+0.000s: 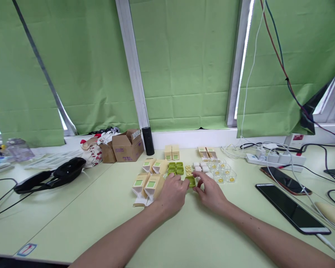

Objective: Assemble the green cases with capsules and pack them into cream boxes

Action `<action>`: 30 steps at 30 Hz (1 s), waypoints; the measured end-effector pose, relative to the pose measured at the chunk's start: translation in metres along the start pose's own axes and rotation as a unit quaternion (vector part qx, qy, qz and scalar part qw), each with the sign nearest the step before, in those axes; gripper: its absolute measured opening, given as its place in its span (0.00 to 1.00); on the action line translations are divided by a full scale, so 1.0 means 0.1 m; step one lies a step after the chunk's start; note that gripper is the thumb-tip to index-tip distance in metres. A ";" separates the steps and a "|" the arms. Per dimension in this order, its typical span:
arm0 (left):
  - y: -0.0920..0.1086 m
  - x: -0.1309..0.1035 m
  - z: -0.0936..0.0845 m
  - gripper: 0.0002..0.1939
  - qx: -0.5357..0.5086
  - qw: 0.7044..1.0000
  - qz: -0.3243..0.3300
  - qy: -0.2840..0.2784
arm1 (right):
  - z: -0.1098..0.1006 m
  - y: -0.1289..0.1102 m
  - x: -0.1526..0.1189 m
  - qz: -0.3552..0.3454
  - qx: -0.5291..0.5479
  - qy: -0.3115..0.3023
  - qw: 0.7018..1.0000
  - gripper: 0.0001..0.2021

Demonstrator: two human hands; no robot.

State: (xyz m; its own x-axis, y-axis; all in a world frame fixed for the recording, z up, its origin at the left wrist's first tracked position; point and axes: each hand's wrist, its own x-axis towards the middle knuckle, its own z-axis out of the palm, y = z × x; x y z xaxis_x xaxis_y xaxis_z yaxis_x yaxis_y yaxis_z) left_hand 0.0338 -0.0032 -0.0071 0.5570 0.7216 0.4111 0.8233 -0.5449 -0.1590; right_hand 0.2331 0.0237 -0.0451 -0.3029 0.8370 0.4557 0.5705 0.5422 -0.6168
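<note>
A small green square tray (pixel 190 181) lies on the table between my two hands. My left hand (pixel 172 196) is closed, its curled fingers at the tray's left edge. From the other side, my right hand (pixel 211 191) has thumb and index finger at the right edge. Just beyond are several similar green trays (pixel 179 170) in a block, small yellow pieces (pixel 188 169) and white rounded blocks (pixel 205 169). Clear plastic cups with yellow centres (pixel 220 172) stand to the right. Cream cartons with green labels (pixel 154 185), flaps open, stand beside my left hand.
Closed cream cartons (pixel 171 152) and open ones (pixel 208 153) stand at the back. Left are a cardboard box (pixel 127 146), a black cylinder (pixel 147 141) and a black strapped device (pixel 68 172). Right are phones (pixel 292 208), a power strip (pixel 276 160) and loose cables.
</note>
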 end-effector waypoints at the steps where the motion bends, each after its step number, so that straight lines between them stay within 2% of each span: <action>1: 0.00 0.00 0.00 0.10 -0.005 1.000 0.001 0.004 | 0.00 0.01 0.00 -0.004 0.010 0.006 1.000 0.24; 4: 0.00 -0.01 -0.01 0.10 -0.038 0.999 0.005 0.035 | 0.00 0.01 0.01 -0.018 0.049 0.021 0.998 0.21; 10: -0.02 -0.03 -0.09 0.05 -0.129 0.977 0.013 0.168 | -0.04 -0.05 0.01 -0.029 0.121 0.055 0.991 0.18; 14: -0.05 -0.04 -0.11 0.15 -0.158 0.962 0.020 0.220 | -0.05 -0.08 0.00 -0.039 0.150 0.071 0.985 0.18; 17: -0.06 -0.04 -0.09 0.25 -0.175 0.958 0.017 0.225 | -0.05 -0.10 -0.01 -0.046 0.166 0.081 0.982 0.18; 20: -0.07 -0.04 -0.07 0.28 -0.185 0.957 0.014 0.224 | -0.06 -0.10 -0.01 -0.049 0.177 0.086 0.979 0.18; 30: -0.08 -0.02 -0.04 0.22 -0.198 0.946 0.041 0.252 | -0.06 -0.11 -0.03 -0.055 0.197 0.090 0.975 0.18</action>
State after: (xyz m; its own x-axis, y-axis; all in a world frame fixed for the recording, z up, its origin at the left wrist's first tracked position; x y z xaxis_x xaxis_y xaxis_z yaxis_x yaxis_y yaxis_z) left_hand 0.0255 -0.0018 -0.0028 0.4131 0.4287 0.8034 0.6185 -0.7796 0.0980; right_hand 0.2325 0.0143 -0.0353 -0.1872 0.7657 0.6153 0.1945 0.6429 -0.7409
